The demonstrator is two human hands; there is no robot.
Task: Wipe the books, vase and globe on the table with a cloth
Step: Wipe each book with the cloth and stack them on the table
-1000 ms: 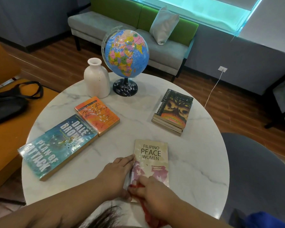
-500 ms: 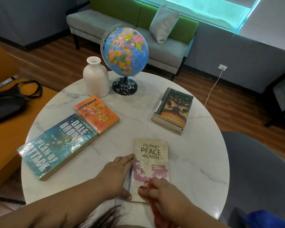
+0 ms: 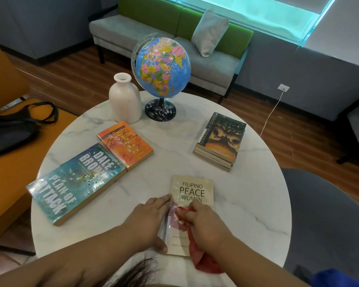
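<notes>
1. One head-worn view: it faces forward and steeply down over the round table [image 3: 247, 214].
2. The right hand [image 3: 205, 221] gripping the red cloth [image 3: 207, 264] sits close, low in the frame's centre.
3. Beyond that grip the globe [image 3: 164, 67] stands farther off — the sofa [image 3: 212, 68] farthest.

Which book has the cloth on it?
The beige Peace Women book: left hand rests on its edge, right hand holds a red cloth on it.
</notes>
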